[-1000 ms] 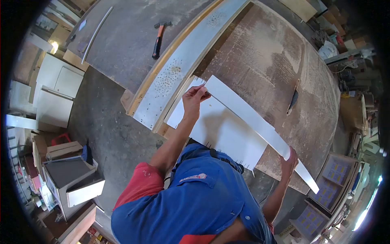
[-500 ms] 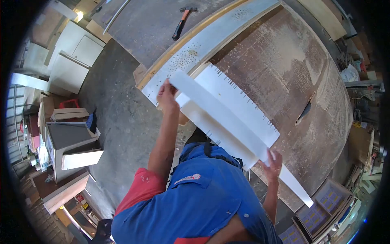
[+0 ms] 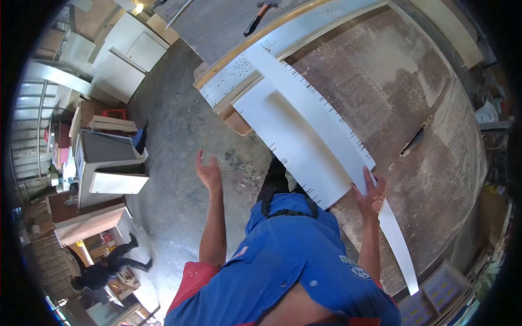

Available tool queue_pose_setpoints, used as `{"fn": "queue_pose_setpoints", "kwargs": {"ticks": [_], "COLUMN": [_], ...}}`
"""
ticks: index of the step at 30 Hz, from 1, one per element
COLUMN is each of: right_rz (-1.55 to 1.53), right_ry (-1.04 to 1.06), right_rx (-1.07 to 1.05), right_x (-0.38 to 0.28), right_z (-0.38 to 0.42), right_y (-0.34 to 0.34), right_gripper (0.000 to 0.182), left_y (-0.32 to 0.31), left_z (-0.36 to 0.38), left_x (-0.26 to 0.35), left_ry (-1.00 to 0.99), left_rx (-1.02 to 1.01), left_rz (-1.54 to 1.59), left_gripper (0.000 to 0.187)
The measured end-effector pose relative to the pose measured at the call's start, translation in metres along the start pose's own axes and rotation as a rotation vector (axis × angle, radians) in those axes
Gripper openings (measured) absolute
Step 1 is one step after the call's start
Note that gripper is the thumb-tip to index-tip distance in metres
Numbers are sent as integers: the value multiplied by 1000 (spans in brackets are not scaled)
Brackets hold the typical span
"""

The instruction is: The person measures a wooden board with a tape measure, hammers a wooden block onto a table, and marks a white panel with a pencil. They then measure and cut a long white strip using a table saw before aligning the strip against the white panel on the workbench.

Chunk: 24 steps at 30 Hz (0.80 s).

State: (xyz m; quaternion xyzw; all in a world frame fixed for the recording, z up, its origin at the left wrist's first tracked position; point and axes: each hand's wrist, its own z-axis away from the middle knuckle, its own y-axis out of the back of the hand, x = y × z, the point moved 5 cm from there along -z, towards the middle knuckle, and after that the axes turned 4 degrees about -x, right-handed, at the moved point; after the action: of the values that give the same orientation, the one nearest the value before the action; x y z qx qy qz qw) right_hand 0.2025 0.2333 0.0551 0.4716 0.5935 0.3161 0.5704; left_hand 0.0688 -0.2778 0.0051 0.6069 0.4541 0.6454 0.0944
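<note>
A long white strip [image 3: 312,108] lies slantwise across a wider white board [image 3: 272,127] that has short dark marks along its edges. My right hand [image 3: 372,194] grips the strip near its lower part, thumb on one side and fingers on the other. Beyond that hand the strip's narrow end [image 3: 401,252] sticks out past the board. My left hand [image 3: 209,171] is away from both pieces, over the floor, with its fingers apart and nothing in it. The strip's upper end rests over a pale, speckled beam [image 3: 228,84].
The board lies on a large, dusty brown worktable [image 3: 402,108] with a dark slot [image 3: 416,141]. A hammer [image 3: 258,20] lies on a grey surface at the top. Cabinets [image 3: 114,149] stand on the left. Another person [image 3: 109,263] is at lower left. Divided boxes [image 3: 440,288] sit at lower right.
My left hand has let go of the strip and moved down and left, away from it. The strip now lies lower on the board, and my right hand still holds it.
</note>
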Motion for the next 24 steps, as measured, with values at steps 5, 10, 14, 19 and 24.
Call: {"fn": "queue_pose_setpoints", "kwargs": {"ticks": [5,10,14,19,24], "right_rz": [-4,-31,-33,53,16], "right_ry": [-17,-4,56,-56,-159], "right_rx": [29,41,17,-92,-93], "right_x": [21,19,29,76,141], "right_z": [-12,-7,7,37,43], "right_y": [36,56,51,25,12], "right_gripper": [76,73,66,61,58], "left_y": [-113,-260,-322,-232,-114], "left_z": [69,107,81,14,44], "left_x": [165,244,218,139,41], "left_ry": [-523,-699,-669,-482,-258], "left_rx": [-357,-572,-794,-99,-128], "left_rz": [117,-33,203,-402,-310], "left_gripper": [60,61,59,55,68]}}
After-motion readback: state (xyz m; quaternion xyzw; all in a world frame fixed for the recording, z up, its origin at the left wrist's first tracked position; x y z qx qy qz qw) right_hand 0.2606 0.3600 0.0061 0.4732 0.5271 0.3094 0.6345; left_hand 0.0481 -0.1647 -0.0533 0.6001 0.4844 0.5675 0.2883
